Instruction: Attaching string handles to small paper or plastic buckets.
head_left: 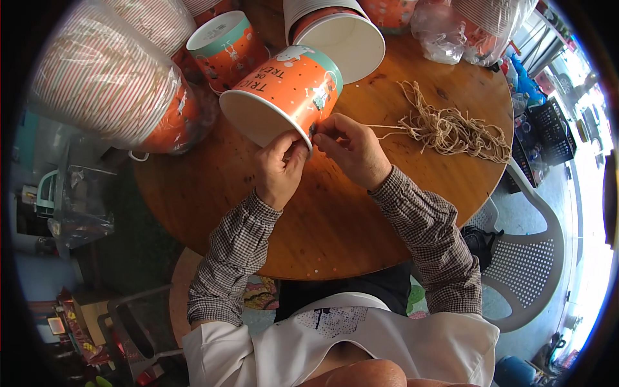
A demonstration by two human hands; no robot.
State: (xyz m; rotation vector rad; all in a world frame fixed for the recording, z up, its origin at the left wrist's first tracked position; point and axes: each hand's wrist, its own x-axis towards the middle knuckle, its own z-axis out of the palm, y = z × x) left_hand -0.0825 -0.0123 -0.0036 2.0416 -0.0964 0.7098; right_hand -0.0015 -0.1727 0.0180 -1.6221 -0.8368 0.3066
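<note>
Head view. Paper bucket [293, 90], orange with a green band at the base end, tilted over the round wooden table [335, 219], its mouth facing toward the lower left. Left hand [282, 168]: thumb and fingers narrow, gripping the bucket's rim at its lower right. Right hand [354, 148]: fingers bent and drawn together against the bucket's outer wall, just beside the rim, pinching string; exact contact point partly hidden. One strand runs from this hand to the loose, tangled heap of string [451, 129] on the table, to the right.

Behind the bucket: a second bucket [225, 58], base up; a nested stack [338, 48] on its side, mouth toward the person. Far left: bagged buckets [103, 84] in clear plastic. Upper right: another plastic bag [438, 32]. Perforated chair [525, 258] at right, beside the table.
</note>
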